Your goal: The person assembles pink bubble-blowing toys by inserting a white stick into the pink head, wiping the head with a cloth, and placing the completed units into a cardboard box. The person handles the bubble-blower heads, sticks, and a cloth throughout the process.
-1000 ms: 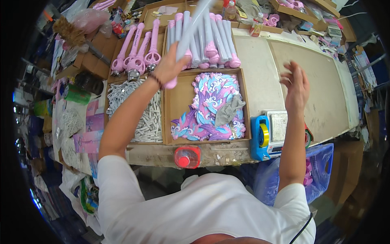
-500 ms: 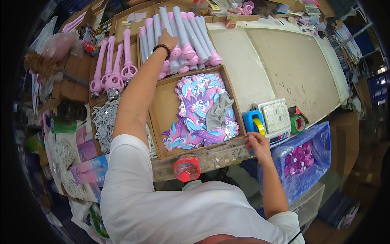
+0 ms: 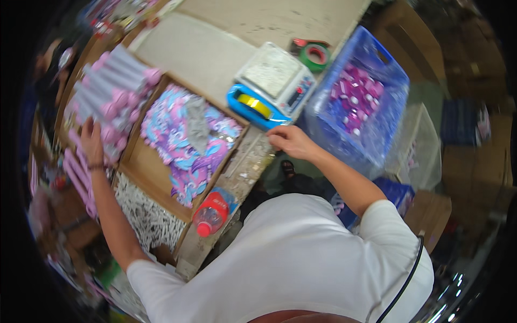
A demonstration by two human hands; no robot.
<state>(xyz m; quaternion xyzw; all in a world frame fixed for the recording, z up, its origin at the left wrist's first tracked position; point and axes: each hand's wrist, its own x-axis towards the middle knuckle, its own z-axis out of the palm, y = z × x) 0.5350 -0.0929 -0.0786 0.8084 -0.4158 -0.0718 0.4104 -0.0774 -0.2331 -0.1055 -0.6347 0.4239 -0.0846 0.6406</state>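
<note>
My left hand (image 3: 92, 141) reaches to the near side of a pile of grey-sleeved wands (image 3: 116, 72) with pink ends. Its fingers are smeared, so whether they grip a wand cannot be made out. Bare pink wand handles (image 3: 81, 180) lie just beside that wrist. My right hand (image 3: 293, 141) is at the table's front edge, touching or close to the blue tape dispenser (image 3: 237, 98); its fingers are pressed together and their tips are partly hidden. Between the hands sits a shallow cardboard box (image 3: 153, 180) with pink, purple and blue printed pieces (image 3: 164, 126) and a grey cloth (image 3: 197, 126).
Behind the dispenser is a white scale (image 3: 272, 70), with a green tape roll (image 3: 315, 57) beside it. A blue plastic-lined crate (image 3: 398, 81) of magenta parts stands at right. A red-labelled bottle (image 3: 211, 213) is at the front edge, near white cord-like bundles (image 3: 145, 212).
The view has turned, so the table appears rotated and shifted left. My left hand has come from the far part of the wand pile to its near side. My right hand remains by the dispenser.
</note>
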